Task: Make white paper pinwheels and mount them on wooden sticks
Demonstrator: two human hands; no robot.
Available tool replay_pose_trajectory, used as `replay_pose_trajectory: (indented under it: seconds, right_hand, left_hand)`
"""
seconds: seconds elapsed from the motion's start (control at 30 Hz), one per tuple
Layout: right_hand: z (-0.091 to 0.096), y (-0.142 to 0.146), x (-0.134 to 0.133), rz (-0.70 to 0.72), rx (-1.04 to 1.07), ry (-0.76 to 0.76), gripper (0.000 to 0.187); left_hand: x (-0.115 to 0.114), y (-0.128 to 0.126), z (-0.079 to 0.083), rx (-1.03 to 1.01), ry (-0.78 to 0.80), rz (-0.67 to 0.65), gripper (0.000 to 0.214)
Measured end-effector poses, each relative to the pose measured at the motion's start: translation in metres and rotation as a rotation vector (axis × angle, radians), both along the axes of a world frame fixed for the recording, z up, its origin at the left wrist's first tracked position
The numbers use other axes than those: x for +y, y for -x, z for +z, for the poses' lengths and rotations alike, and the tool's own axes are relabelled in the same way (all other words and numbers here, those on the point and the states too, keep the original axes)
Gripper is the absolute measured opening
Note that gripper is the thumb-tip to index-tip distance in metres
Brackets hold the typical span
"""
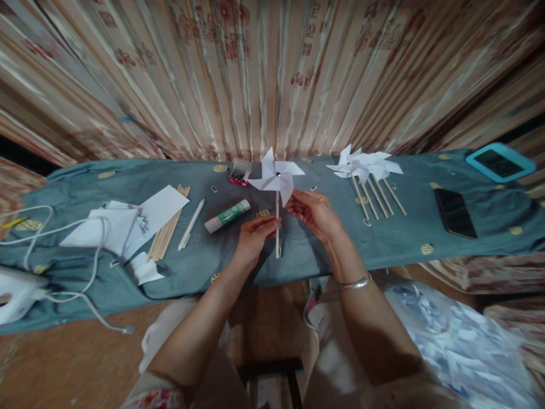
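Note:
A white paper pinwheel (276, 176) on a wooden stick is held upright over the table, a small shiny pin at its centre. My left hand (254, 236) pinches the stick below the paper blades. At the lower right blade is my right hand (313, 211), its thumb and forefinger closed on or against the paper edge. Behind the pinwheel stands an open small box (239, 173) of dark pins. A green and white glue stick (227, 216) lies to the left of my left hand.
Several finished pinwheels (368, 165) lie right of centre. Leftward are a white pen (191, 224), wooden sticks (170, 232), paper sheets (113, 227) and a white cable (91, 272). A black phone (455, 213) and a blue-framed device (500, 162) sit at right; a plastic bag (460, 341) is below.

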State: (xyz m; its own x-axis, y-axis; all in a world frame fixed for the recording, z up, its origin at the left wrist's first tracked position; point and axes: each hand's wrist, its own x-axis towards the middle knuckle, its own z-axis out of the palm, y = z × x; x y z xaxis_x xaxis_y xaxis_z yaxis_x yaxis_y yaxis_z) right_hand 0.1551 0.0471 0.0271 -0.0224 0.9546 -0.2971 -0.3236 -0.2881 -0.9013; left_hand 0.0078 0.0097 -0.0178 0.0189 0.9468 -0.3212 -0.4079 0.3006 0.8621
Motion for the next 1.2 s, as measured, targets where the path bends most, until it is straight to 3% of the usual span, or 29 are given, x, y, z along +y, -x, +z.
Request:
replay_pose_trajectory:
  seconds: [0.47, 0.8, 1.2]
  right_hand:
    - [-0.0037, 0.0013, -0.0008, 0.051, -0.02, -0.014, 0.026]
    - [0.0028, 0.0017, 0.0006, -0.059, 0.014, 0.042, 0.032]
    - [0.0003, 0.0007, 0.0017, -0.043, 0.007, 0.026, 0.033]
  left_hand:
    - [-0.0006, -0.0007, 0.0046, 0.009, -0.001, 0.009, 0.036]
    - [-0.0036, 0.0001, 0.0063, -0.001, 0.02, -0.055, 0.038]
    - [-0.0049, -0.0007, 0.0076, 0.019, 0.021, -0.081, 0.036]
